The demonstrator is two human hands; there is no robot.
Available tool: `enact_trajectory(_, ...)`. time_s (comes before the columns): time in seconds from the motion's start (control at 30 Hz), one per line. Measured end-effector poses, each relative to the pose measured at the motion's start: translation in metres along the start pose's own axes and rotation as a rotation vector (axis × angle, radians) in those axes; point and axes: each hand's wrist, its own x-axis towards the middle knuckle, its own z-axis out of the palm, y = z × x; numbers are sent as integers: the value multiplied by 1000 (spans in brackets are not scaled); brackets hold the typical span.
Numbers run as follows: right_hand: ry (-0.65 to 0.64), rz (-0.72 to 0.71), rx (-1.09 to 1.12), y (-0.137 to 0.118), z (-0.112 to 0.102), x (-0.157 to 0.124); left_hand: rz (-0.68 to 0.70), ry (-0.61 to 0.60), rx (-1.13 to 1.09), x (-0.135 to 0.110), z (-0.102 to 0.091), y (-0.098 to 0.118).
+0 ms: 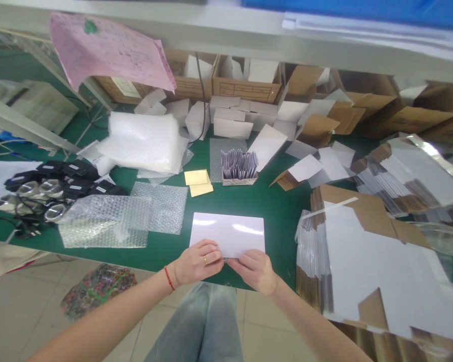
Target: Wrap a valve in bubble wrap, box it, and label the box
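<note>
A glossy white flat box [228,232] lies near the front edge of the green table, its long side towards me. My left hand [203,259], wearing a ring, grips its near edge left of the middle, fingers bent over the top. Close beside it, my right hand [254,269] has its fingers curled on the same edge, right of the middle. The two thumbs almost meet there. What lies under the fingertips is hidden. Beyond the box are yellow paper pieces [199,182] and a small open box of upright folded leaflets [239,167].
Bubble wrap sheets [109,221] and black devices with metal rings [53,188] lie on the left. A stack of flattened white cartons [385,271] stands close on the right. Folded white boxes [232,123] line the back, and a shelf with pink paper [109,50] hangs above.
</note>
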Motion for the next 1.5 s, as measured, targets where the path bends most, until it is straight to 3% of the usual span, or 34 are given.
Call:
enact_trajectory(0.4, -28, 10, 21, -1, -4, 4, -25, 14, -90, -4, 2, -3)
enact_trajectory(0.73, -62, 144, -9, -3, 0, 2, -104, -24, -97, -1, 0, -2)
enact_trajectory(0.97, -34, 19, 53, 0, -5, 5, -77, -32, -127, -2, 0, -2)
enact_trajectory(1.5, -14, -38, -20, 2, -2, -2, -6, -4, -25, 1, -1, -1)
